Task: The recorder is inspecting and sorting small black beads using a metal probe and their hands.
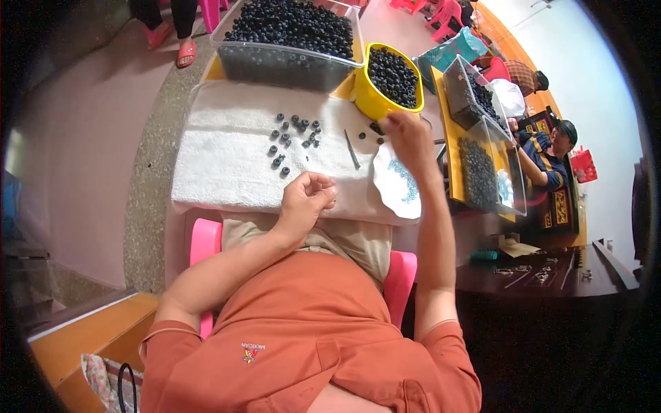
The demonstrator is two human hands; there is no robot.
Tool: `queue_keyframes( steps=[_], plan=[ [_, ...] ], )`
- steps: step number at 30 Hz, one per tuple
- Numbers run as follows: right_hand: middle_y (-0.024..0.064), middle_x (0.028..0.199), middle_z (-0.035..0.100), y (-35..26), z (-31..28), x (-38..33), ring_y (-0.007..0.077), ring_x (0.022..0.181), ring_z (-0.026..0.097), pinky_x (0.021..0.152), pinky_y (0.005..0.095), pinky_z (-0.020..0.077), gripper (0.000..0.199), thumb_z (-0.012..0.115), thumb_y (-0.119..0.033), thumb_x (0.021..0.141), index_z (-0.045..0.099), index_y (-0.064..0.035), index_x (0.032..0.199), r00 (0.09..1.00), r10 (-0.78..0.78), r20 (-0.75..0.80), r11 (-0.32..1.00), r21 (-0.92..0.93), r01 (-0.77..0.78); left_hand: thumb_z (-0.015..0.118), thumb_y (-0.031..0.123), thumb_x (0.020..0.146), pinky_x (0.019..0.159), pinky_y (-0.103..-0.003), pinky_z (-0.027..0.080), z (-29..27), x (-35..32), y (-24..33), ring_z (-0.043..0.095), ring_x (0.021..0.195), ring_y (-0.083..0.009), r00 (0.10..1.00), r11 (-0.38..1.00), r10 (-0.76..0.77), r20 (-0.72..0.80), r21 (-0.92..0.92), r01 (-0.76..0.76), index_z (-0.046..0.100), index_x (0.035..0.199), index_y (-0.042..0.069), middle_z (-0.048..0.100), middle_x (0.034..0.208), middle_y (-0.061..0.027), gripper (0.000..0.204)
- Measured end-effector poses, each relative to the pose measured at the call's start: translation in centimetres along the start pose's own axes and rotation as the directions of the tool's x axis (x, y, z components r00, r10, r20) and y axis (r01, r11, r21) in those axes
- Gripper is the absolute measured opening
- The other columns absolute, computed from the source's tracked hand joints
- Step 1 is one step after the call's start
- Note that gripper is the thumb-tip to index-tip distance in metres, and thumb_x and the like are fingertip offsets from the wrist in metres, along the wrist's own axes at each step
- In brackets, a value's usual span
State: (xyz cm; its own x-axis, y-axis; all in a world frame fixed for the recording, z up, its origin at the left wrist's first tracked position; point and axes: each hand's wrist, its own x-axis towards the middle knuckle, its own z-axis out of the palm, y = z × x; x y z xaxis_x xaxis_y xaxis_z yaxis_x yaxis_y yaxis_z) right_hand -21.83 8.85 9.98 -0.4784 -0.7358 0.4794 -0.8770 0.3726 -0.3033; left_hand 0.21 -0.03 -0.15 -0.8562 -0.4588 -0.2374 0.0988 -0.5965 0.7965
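Over the near edge of the white towel (220, 165), my left hand (308, 204) is closed, with thumb and fingertips together; whatever it may hold is too small to make out. My right hand (413, 141) reaches across beside a yellow tub (363, 93) filled with small black round parts. Its fingers are bent together, and anything in them is hidden. Several loose black parts (286, 139), with holes in them, lie on the towel. Dark tweezers (352, 149) rest between these and a white scalloped plate (383, 193) of tiny pale-blue pieces, partly under my right forearm.
A large transparent bin (289, 65) of black parts stands at the towel's far edge. To the right, more transparent bins (478, 162) sit on a yellow board, where a co-worker (547, 155) is seated. A dark table (544, 272) with small metal items stands at the lower right.
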Motion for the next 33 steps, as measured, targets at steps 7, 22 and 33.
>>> queue_keyframes(
  steps=[7,22,33],
  plan=[
    [0.0172,0.098,0.069,4.5,0.6,6.5,0.0316,0.084,0.068,0.077,0.0382,0.0532,0.029,0.073,-0.017,0.082,0.069,-0.0051,0.108,0.968,-0.046,-0.246,0.986,-0.167,0.004,0.068,0.010,0.087,0.068,-0.023,0.050,0.2,-0.3,0.4,0.059,0.076,-0.0087,1.000,0.996,0.015,0.024,0.085,-0.017,0.059,0.105,0.004,0.062,0.091,-0.0029,0.021],
    [0.0119,0.088,0.069,-4.7,7.7,-0.2,0.0270,0.073,0.066,0.068,0.0357,0.0513,0.021,0.075,-0.016,0.079,0.073,-0.0042,0.096,0.932,-0.169,0.321,0.977,0.177,0.116,0.069,0.007,0.088,0.064,-0.021,0.048,0.1,0.2,-1.2,0.057,0.074,-0.0043,0.980,0.956,0.178,0.095,0.220,-0.194,0.062,0.096,0.002,0.063,0.086,0.0005,0.011],
    [0.0122,0.099,0.065,-5.9,9.6,-0.1,0.0343,0.092,0.064,0.078,0.0431,0.0507,0.022,0.066,-0.023,0.083,0.073,-0.0126,0.101,0.855,-0.134,0.500,0.988,-0.004,0.157,0.068,0.005,0.088,0.064,-0.021,0.048,0.1,0.5,-1.5,0.057,0.073,-0.0056,0.977,0.963,0.205,0.055,0.166,-0.211,0.062,0.094,0.003,0.063,0.084,0.0005,0.008]
  ],
)
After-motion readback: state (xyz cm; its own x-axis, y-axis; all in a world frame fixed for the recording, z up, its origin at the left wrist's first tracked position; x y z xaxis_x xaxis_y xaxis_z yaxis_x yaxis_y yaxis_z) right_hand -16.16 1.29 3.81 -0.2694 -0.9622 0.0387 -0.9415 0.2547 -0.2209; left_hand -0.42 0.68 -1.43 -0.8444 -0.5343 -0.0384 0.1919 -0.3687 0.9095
